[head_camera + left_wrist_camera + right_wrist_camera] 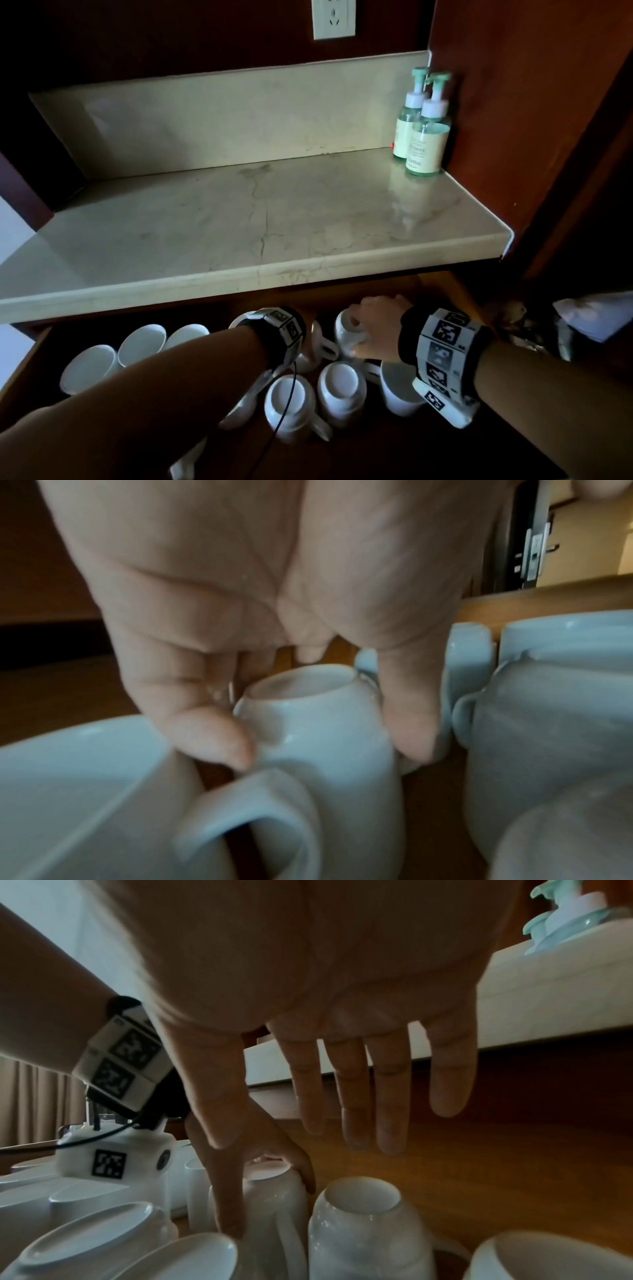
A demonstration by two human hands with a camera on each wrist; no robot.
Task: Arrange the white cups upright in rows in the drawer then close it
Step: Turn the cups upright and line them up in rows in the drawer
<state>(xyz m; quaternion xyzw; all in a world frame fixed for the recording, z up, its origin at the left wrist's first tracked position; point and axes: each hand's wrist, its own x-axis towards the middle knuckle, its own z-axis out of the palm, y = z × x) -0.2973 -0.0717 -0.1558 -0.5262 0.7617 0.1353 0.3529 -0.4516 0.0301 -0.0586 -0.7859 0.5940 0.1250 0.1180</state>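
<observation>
An open wooden drawer (32, 373) under the counter holds several white cups. Three on the left (142, 344) show their open mouths. Two near the front (291, 401) (340, 387) stand base up. In the left wrist view my left hand (315, 739) grips a base-up cup (325, 750) by its sides, thumb on one side and fingers on the other; in the head view the wrist band hides that hand. My right hand (376, 325) hovers with straight, spread fingers (390, 1110) over another base-up cup (363, 1231) at the back of the drawer.
The marble counter (239, 222) overhangs the back of the drawer, close above both hands. Two pump bottles (424, 137) stand in its right rear corner. A wall socket (334, 17) sits above. A dark wooden panel (531, 137) closes the right side.
</observation>
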